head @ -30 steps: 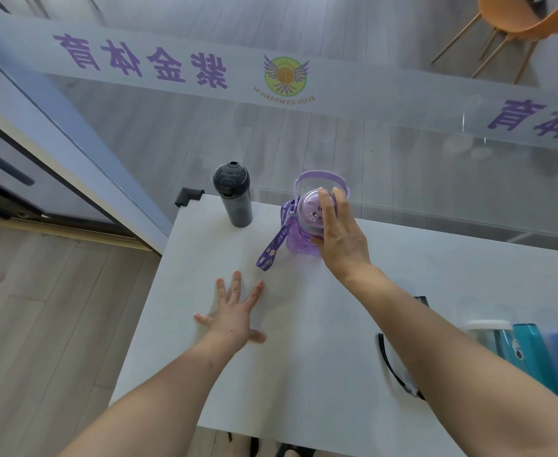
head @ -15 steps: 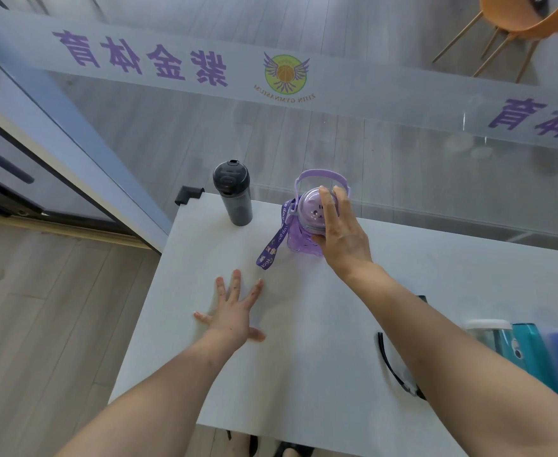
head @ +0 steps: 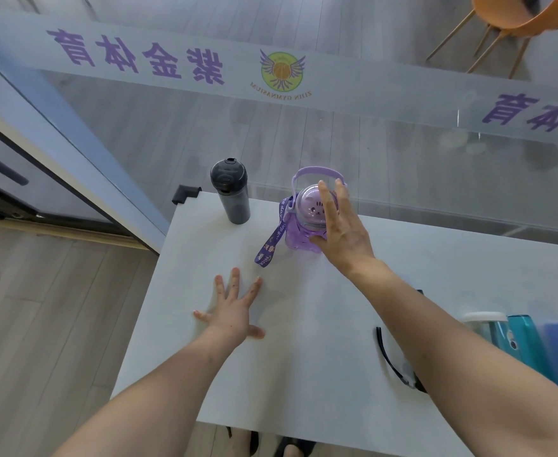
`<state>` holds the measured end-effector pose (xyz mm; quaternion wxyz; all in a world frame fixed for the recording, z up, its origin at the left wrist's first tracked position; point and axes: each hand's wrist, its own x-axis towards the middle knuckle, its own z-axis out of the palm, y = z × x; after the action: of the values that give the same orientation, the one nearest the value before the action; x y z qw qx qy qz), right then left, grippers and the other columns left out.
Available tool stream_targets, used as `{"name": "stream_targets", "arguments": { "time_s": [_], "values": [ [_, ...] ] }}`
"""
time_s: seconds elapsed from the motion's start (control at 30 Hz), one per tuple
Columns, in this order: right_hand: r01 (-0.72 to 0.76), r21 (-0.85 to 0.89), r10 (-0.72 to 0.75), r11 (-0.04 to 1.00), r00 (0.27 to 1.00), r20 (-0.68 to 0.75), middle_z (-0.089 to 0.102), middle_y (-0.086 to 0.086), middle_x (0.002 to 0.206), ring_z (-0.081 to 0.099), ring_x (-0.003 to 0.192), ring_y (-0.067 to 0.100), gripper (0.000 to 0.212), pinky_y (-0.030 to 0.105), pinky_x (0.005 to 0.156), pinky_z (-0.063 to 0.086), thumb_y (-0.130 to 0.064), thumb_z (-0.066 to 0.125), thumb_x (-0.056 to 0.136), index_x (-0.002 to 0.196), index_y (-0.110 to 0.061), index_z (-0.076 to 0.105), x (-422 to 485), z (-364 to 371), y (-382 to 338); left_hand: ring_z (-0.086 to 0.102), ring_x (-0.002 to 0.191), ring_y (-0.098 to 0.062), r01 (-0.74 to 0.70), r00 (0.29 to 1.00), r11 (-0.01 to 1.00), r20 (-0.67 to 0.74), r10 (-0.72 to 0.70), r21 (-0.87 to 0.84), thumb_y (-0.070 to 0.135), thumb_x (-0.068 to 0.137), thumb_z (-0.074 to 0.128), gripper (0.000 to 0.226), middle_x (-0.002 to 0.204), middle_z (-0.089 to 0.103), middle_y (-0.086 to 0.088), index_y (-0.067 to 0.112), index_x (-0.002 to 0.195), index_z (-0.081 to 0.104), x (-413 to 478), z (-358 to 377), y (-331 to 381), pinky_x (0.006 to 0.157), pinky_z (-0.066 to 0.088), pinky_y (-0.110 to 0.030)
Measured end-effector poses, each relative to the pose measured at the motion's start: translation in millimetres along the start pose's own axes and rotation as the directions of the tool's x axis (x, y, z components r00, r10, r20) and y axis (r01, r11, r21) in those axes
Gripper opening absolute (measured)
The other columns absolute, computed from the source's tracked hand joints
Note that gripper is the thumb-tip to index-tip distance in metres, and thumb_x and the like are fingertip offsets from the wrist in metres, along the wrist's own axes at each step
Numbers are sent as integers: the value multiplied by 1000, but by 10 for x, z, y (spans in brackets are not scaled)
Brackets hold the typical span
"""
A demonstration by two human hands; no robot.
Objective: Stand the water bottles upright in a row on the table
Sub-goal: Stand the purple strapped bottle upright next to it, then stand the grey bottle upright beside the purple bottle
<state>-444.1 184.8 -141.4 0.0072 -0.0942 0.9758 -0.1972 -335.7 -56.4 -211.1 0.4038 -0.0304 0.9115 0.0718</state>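
A black bottle (head: pixel 231 196) stands upright at the white table's (head: pixel 304 357) far left corner. To its right a purple bottle (head: pixel 304 222) with a carry handle and a hanging purple strap also stands upright. My right hand (head: pixel 343 232) lies against the purple bottle's right side, fingers straight and apart, thumb at its base, not clenched around it. My left hand (head: pixel 234 311) rests flat on the table, fingers spread, holding nothing. At the right edge a teal bottle (head: pixel 521 344) and a white-capped clear bottle (head: pixel 483 324) lie partly behind my right arm.
A glass wall with purple lettering runs right behind the table's far edge. A black corner guard (head: pixel 185 192) caps the far left corner. A black strap loop (head: pixel 391 362) lies near my right forearm. An orange chair (head: pixel 515 14) stands beyond the glass.
My right hand has slid off the purple bottle's lid to its right side and its fingers have straightened. The lid now shows. My left hand has not moved.
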Motion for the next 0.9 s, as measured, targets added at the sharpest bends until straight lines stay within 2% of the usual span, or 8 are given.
{"name": "stream_targets", "arguments": {
  "time_s": [0.1, 0.2, 0.3, 0.53, 0.63, 0.77, 0.83, 0.9],
  "values": [
    [-9, 20, 10, 1000, 999, -43, 15, 14, 172, 21, 158, 34, 99, 43, 116, 39, -21, 84, 86, 164, -19, 23, -201, -128, 38, -33, 152, -34, 3, 1000, 1000, -6, -2, 24, 63, 77, 81, 124, 163, -41, 6, 60, 154, -17, -13, -11, 28, 100, 29, -85],
    [-20, 49, 25, 999, 995, -100, 43, 15, 158, 38, 150, 36, 65, 48, 109, 49, -10, 78, 88, 147, -11, 52, -617, -265, 126, -25, 154, -36, 9, 999, 1000, -34, -9, 3, 60, 84, 77, 111, 167, -32, 0, 54, 160, -5, -61, -7, 119, 104, 29, -83],
    [-58, 38, 61, 998, 996, -59, 57, 16, 146, 47, 144, 38, 45, 50, 110, 48, -2, 76, 87, 131, -7, 66, -1170, -337, 325, -21, 156, -33, -96, 994, 995, -54, 98, 26, 58, 91, 69, 94, 170, -23, -1, 51, 161, 8, -128, 62, 350, 107, 27, -81],
    [-159, -24, 158, 987, 987, -33, 65, 16, 135, 58, 131, 40, 43, 52, 110, 48, -2, 80, 82, 124, -5, 70, -2214, -397, 1015, -17, 158, -29, -267, 963, 961, -6, 268, 73, 50, 102, 57, 79, 172, -18, 4, 49, 162, 7, -360, 363, 1295, 111, 27, -75],
    [-185, -64, 193, 981, 968, 160, 51, 11, 152, 45, 144, 33, 54, 47, 117, 42, -30, 78, 89, 138, -14, 62, -2408, -403, 1247, -21, 156, -29, -206, 979, 977, -3, 206, 49, 54, 101, 55, 77, 170, -22, 8, 55, 159, 4, -374, 501, 1574, 108, 30, -76],
    [-182, -138, 224, 974, 879, 420, -5, -9, 173, 11, 159, 20, 85, 43, 120, 37, -64, 67, 87, 158, -32, 33, -2537, -297, 1486, -31, 152, -36, -110, 993, 989, -23, 113, 100, 68, 93, 58, 91, 165, -35, 6, 61, 154, -7, -393, 690, 1779, 101, 29, -81],
    [-145, -112, 181, 983, 868, 463, -29, -20, 167, 4, 159, 23, 99, 47, 111, 47, -63, 74, 81, 161, -37, 21, -2573, -223, 1566, -32, 151, -37, -93, 994, 986, -51, 101, 138, 73, 86, 63, 101, 164, -37, 6, 62, 152, -13, -376, 748, 1807, 100, 29, -82],
    [-94, -86, 124, 992, 871, 475, -38, -24, 162, 14, 156, 30, 105, 45, 97, 56, -50, 81, 79, 161, -38, 16, -2615, -178, 1615, -31, 152, -37, -79, 994, 986, -57, 88, 144, 74, 82, 67, 107, 164, -37, 6, 64, 151, -14, -367, 766, 1811, 100, 30, -82]
  ]
}}
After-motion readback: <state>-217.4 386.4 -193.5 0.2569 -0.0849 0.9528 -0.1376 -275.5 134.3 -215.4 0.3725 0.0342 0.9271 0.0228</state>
